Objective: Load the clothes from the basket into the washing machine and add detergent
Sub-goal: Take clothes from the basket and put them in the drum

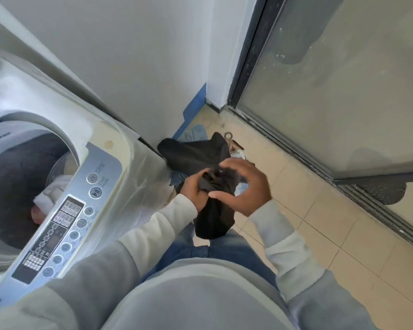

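A black garment (212, 215) hangs bunched in front of me, and more black cloth (193, 153) lies on the pile below. My left hand (194, 190) is shut on the black garment's upper part. My right hand (246, 186) curves around its right side, fingers spread and touching the cloth. Under the hands a heap of blue and pale clothes (198, 132) sits on the floor by the wall; the basket itself is hidden. On the left, the top-loading washing machine (119, 163) stands with its lid up. White and pink clothes (50, 194) lie in its drum.
The washer's silver control panel (65, 225) with round buttons faces me. A white wall with a blue skirting strip (193, 103) runs behind the pile. A dark-framed glass sliding door (332, 91) closes off the right side. Beige floor tiles (332, 222) stretch to the right.
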